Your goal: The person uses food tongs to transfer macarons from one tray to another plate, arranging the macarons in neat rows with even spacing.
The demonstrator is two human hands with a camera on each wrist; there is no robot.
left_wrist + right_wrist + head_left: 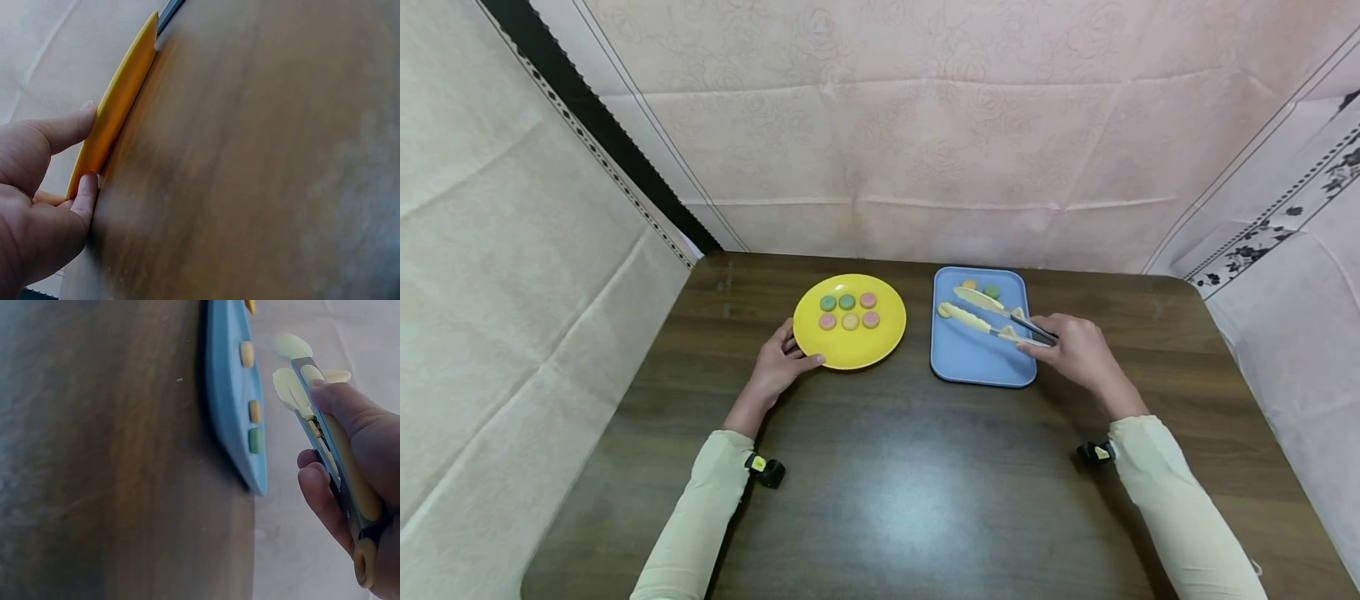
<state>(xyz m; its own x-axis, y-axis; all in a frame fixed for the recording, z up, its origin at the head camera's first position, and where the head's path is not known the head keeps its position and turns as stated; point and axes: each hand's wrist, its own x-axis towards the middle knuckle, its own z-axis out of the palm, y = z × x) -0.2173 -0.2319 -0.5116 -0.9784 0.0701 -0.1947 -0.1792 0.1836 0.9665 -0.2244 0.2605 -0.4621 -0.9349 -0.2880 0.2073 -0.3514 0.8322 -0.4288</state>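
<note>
1. Over the blue tray (981, 367), the right hand (1071, 352) grips tongs (973, 319) whose arms stand apart; they look light and springy, best squeezed midway along the handles.
2. On the tray lie three small round pieces (991, 292), probably light and fragile, so a gentle pinch around their sides should suit.
3. Left of the tray, the left hand (778, 364) pinches the rim of a yellow plate (883, 333) bearing six similar pieces (850, 322); it seems stiff, perhaps slippery, best held by its edge.
</note>
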